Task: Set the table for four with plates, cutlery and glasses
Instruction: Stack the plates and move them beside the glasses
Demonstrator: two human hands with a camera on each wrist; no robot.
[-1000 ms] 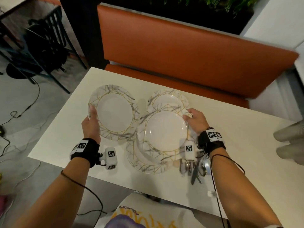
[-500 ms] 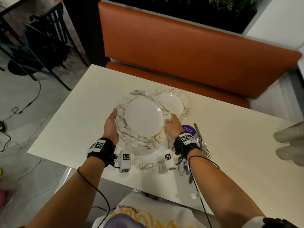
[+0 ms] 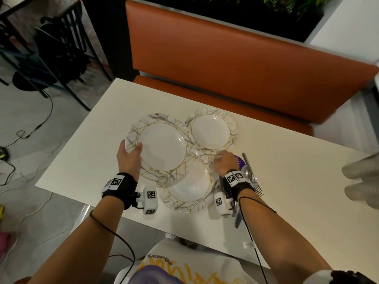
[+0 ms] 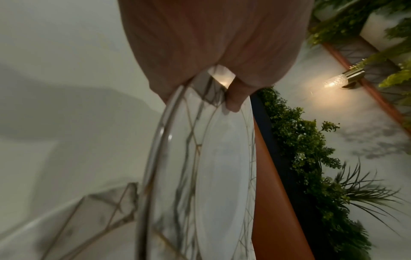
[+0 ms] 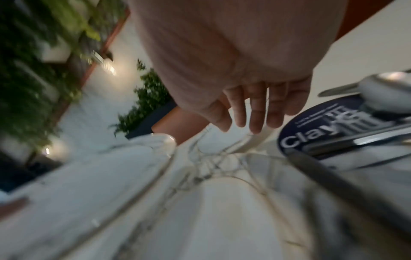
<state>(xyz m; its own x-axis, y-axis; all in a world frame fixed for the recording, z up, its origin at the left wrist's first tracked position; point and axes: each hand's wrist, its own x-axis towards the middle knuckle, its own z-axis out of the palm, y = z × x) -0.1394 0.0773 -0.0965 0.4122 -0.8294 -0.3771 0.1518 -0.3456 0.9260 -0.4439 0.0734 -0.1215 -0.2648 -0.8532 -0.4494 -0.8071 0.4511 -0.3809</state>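
Three white marbled plates with gold lines lie close together on the cream table (image 3: pixel 82 160). My left hand (image 3: pixel 131 149) grips the left rim of the large plate (image 3: pixel 162 148), thumb on top; the left wrist view shows the thumb (image 4: pixel 235 98) on that plate (image 4: pixel 222 176). It overlaps the near plate (image 3: pixel 190 189). A smaller plate (image 3: pixel 211 132) lies behind. My right hand (image 3: pixel 220 158) holds nothing; its straight fingers (image 5: pixel 255 116) hover at the smaller plate's near rim. Cutlery (image 3: pixel 251 177) lies right of that wrist.
A purple round disc (image 3: pixel 239 161) lies under the cutlery; it appears in the right wrist view (image 5: pixel 322 123) too. Stacked clear glasses (image 3: pixel 361 181) stand at the right edge. An orange bench (image 3: pixel 225 64) runs behind the table. Black chairs (image 3: pixel 57 48) and floor cables are at the left.
The plates held apart in each hand came together in the middle. My right hand let go and moved to the smaller plate's rim, while my left shifted the large plate leftward.
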